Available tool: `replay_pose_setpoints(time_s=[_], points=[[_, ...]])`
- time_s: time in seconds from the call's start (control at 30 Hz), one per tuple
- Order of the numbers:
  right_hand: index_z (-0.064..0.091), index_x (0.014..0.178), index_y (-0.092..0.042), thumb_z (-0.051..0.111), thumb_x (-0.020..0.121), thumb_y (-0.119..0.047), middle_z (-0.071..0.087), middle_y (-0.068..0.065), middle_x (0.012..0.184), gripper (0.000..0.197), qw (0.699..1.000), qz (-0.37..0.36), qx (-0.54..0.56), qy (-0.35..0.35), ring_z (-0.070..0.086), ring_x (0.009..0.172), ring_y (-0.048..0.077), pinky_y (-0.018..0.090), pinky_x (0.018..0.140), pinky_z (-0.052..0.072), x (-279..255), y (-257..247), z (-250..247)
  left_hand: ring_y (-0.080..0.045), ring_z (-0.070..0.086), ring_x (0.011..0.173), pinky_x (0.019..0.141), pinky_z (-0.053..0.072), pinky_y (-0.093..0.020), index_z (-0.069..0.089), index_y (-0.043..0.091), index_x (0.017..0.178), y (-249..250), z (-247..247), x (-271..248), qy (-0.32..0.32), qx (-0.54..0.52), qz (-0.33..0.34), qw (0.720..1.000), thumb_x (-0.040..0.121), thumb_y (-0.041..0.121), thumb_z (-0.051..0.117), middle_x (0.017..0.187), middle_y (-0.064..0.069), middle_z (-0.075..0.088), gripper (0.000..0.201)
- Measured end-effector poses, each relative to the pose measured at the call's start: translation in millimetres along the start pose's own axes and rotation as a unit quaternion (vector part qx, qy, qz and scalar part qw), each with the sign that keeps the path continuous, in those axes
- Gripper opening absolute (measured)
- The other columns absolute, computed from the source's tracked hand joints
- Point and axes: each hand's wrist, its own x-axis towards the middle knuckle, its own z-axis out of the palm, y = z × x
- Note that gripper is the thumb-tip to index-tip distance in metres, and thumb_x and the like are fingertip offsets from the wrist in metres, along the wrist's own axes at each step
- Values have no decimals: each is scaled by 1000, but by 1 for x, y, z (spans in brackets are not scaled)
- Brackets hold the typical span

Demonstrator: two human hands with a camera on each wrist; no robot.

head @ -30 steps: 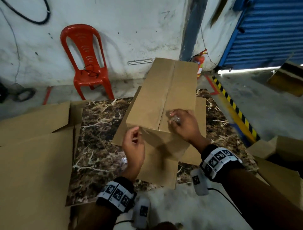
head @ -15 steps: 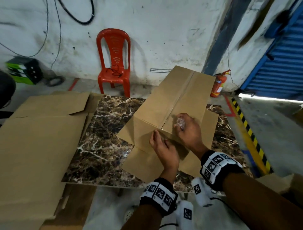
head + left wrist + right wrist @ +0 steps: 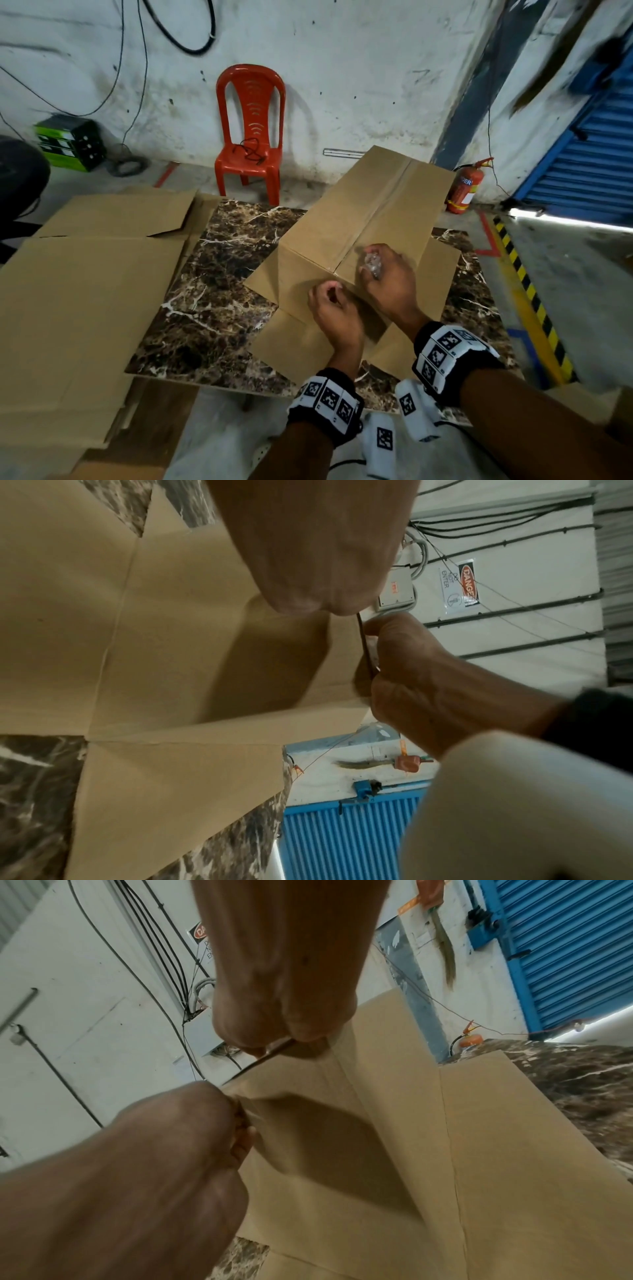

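Observation:
A brown cardboard box [image 3: 363, 212] lies on the marble tabletop [image 3: 222, 274], its top seam taped and its near flaps splayed out. My right hand [image 3: 371, 270] rests on the box's near top edge at the seam and grips a crumpled wad of clear tape [image 3: 372, 264]. My left hand [image 3: 334, 294] is just in front of it, fingers curled against the box's near face. In the wrist views a thin tape strip [image 3: 365, 645] [image 3: 267, 1056] runs taut between the two hands, pinched by left fingertips [image 3: 318, 607] and right fingertips [image 3: 291, 1039].
Flattened cardboard sheets [image 3: 78, 291] cover the table's left side and hang over its edge. A red plastic chair [image 3: 251, 137] stands by the wall behind. A fire extinguisher [image 3: 466, 188], a blue roller shutter [image 3: 589, 164] and a yellow-black floor stripe [image 3: 534, 298] are to the right.
My left hand has come in from the left of the box to its near face, close beside the right hand, and its fingers have curled. The right hand stays at the seam.

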Motion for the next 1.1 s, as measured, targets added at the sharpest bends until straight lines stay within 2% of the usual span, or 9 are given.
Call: replay_pose_setpoints(time_s=[0.1,0.17,0.23,0.3,0.4,0.53,0.67,0.87,1.1], points=[[61,113,-27,65,85,-21,66,-9,103,29,1000,-4,4,-2,55,93,16,38,85,45,0,2,1,-16,59,93,84,54,-41,62,18,100,-2,-4,-1,-11,19,37,999,90,1,60,104,-5,60,20],[60,113,-29,64,85,-23,66,-10,103,29,1000,0,6,-5,56,93,16,38,85,46,0,3,2,-12,57,102,89,53,-26,61,15,115,1,-13,4,-25,7,85,996,93,6,60,114,-3,55,24],[60,112,-29,64,85,-24,67,-9,103,28,1000,4,8,-2,57,93,18,38,83,47,0,4,3,-12,45,114,96,42,-18,56,8,130,9,-19,21,-29,90,165,982,96,12,56,124,-5,48,34],[60,112,-29,62,85,-26,67,-8,102,28,1000,2,13,-3,57,92,18,41,83,48,0,4,3,-24,35,126,103,37,-33,56,7,132,22,-23,44,-56,277,251,926,97,20,50,133,-13,46,38],[60,115,-29,61,85,-27,66,-6,105,30,1000,17,6,-11,55,96,19,43,84,48,-1,1,0,-36,33,132,112,30,-46,61,8,125,38,-18,63,-176,440,294,830,94,25,49,137,-15,47,37],[60,118,-28,62,86,-24,66,-4,112,33,999,27,-10,-18,55,103,21,40,90,43,-1,-3,-4,-33,37,129,110,30,-46,63,12,121,49,-10,53,-225,557,299,741,91,22,51,132,-13,51,34],[61,117,-26,57,86,-27,67,-1,111,31,999,38,5,-17,56,102,24,38,89,42,-2,-3,-5,-31,47,112,100,39,-39,67,13,108,66,-3,53,-254,604,294,696,89,19,51,115,-12,56,25],[62,118,-25,57,85,-26,68,2,113,33,998,48,37,-12,55,104,27,43,90,42,-4,-4,-6,-29,55,109,95,41,-35,59,7,111,90,9,65,-265,584,252,725,92,8,49,116,-15,60,21],[63,122,-23,59,89,-25,68,4,117,34,998,58,28,-18,54,109,28,40,91,39,-4,-5,-10,-33,59,114,93,48,-37,57,2,113,100,18,72,-285,564,178,754,90,11,58,119,-18,63,25]])
